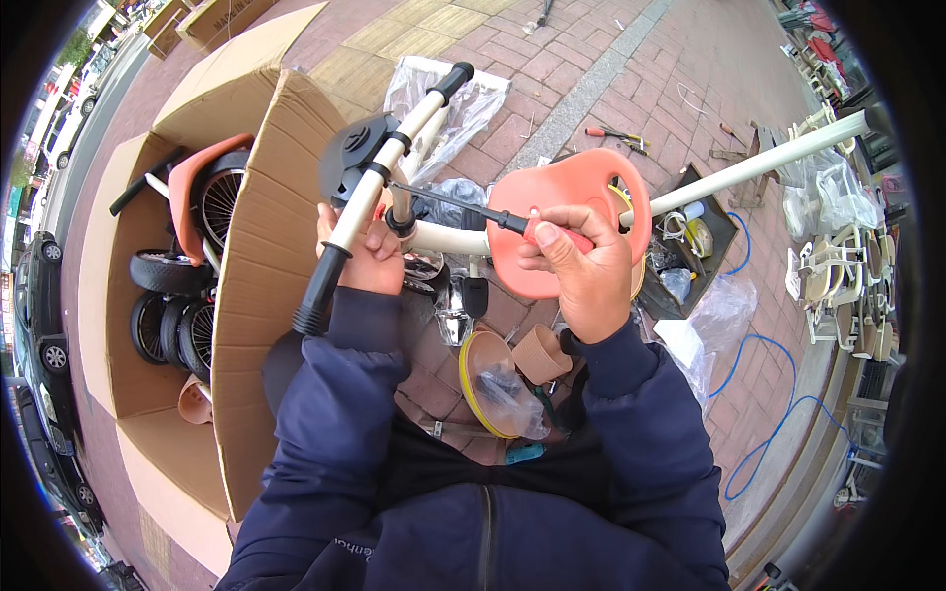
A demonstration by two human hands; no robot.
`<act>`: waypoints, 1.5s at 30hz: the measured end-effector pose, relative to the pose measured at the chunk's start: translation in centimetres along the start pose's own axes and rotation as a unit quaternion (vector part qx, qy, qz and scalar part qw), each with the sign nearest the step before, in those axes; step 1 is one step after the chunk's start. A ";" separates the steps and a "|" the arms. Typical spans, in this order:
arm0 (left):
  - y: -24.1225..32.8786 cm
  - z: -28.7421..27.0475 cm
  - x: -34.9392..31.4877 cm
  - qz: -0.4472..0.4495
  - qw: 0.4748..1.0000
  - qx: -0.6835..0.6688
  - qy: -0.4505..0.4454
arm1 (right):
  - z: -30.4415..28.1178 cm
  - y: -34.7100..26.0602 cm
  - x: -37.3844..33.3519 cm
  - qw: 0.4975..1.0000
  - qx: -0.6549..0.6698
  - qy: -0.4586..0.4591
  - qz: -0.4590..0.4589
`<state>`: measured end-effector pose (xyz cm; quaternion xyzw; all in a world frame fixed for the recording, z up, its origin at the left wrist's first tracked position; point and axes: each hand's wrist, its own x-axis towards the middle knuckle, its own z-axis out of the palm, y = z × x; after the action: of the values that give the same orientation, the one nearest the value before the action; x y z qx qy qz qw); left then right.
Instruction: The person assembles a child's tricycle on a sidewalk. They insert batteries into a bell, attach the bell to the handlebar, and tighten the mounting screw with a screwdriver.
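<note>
My right hand [588, 266] is closed round the red handle of a screwdriver [498, 216]. Its long dark shaft points left, with the tip near the handlebar's middle. Behind the white handlebar [364, 201] with black grips, my left hand [367, 258] is closed about the stem area; the bar partly hides its fingers. A dark grey plastic cover [357, 153] sits at the handlebar's middle. The bar belongs to a child's ride-on with a white frame tube [448, 239] and an orange seat [522, 266], just beyond and below my right hand.
At left stands a large open cardboard box [251, 325] with wheels [169, 273] and another orange seat. An open toolbox [717, 241] lies to the right, near a blue hose [764, 443]. Clear plastic bags, pliers [619, 136] and a round yellow-rimmed part [473, 389] lie on the paving.
</note>
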<state>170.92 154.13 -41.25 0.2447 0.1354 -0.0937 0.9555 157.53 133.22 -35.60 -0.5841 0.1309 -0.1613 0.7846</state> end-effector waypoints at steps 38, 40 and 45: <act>5.4 5.8 1.1 -0.056 0.954 0.288 -0.054 | 0.7 1.3 0.1 0.996 0.050 0.060 0.042; 5.5 5.8 1.2 -0.029 0.945 0.322 -0.052 | 0.2 1.4 0.1 0.995 -0.050 0.043 0.073; 5.7 6.1 1.0 -0.039 0.935 0.348 -0.057 | -0.4 2.0 0.3 0.995 0.090 0.040 0.024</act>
<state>174.58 155.98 -33.91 0.5506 0.0488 -0.1861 0.8123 157.81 133.30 -37.60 -0.5007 0.1612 -0.1765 0.8320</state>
